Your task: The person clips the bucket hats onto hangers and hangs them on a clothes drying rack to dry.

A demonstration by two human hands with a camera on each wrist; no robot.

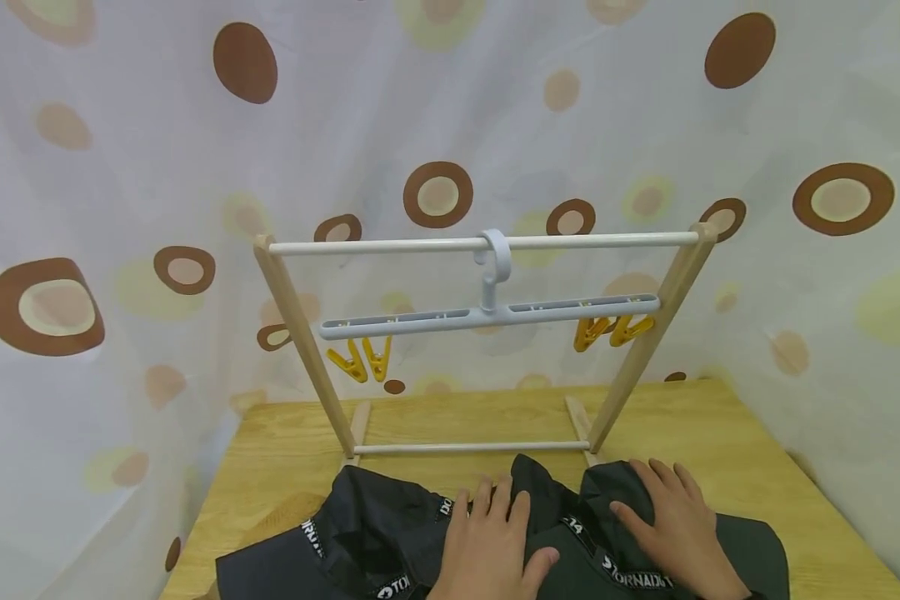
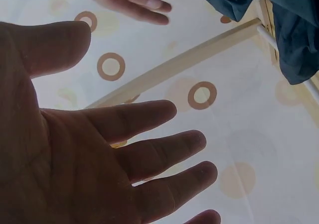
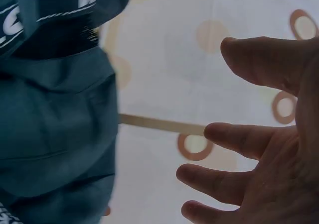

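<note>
Dark clothing [image 1: 547, 500] with white-lettered trim [image 1: 637, 579] lies bunched in front of a wooden stand [image 1: 303, 342], blocking the view of the near ends of its feet. Left hand [image 1: 487, 546] is over the clothing, before the stand's middle, fingers straight and slightly spread, thumb out to the side. Right hand [image 1: 675, 529] is over the clothing, before the stand's right post, fingers extended and thumb apart. Neither hand pinches anything; firm contact with the cloth cannot be confirmed. Both hands obscure part of the clothing.

A pale hanger [image 1: 489, 315] hooks over the stand's white upper rod [image 1: 390, 246]. Two yellow clips [image 1: 356, 367] hang inside the stand's left post; two further clips [image 1: 589, 333] hang near its right post. A white lower rod [image 1: 472, 447] joins the stand's base.

Light wood-grained surface [image 1: 720, 433] extends beneath and either side of the stand. White sheeting [image 1: 135, 208] with brown and beige ovals rises behind and flanks it.
</note>
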